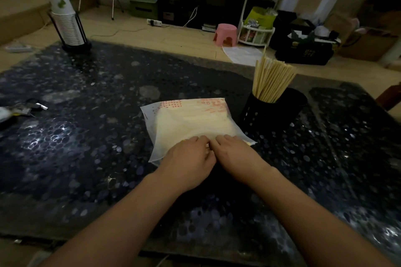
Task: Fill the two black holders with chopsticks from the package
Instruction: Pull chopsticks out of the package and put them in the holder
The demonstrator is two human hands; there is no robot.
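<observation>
Two hands were seen at the near edge of the package (191,121), which lay flat at the middle of the dark speckled table (86,141). The left hand (191,158) and the right hand (234,154) were held side by side, touching, their fingers curled onto the plastic edge as if pinching it; how firm the hold was could not be told. Just to the right of the package one black holder (269,112) was seen, already stocked with upright chopsticks (271,80); a second holder could not be made out with certainty. A sharp pull on the plastic was judged likely to scatter chopsticks over the table, or to knock the nearby holder. At far left a bunch of keys (35,105) was noted, and behind it a rack of paper cups (67,21). Beyond the table a pink stool (225,33) and a white trolley (256,34) stood on the wooden floor.
</observation>
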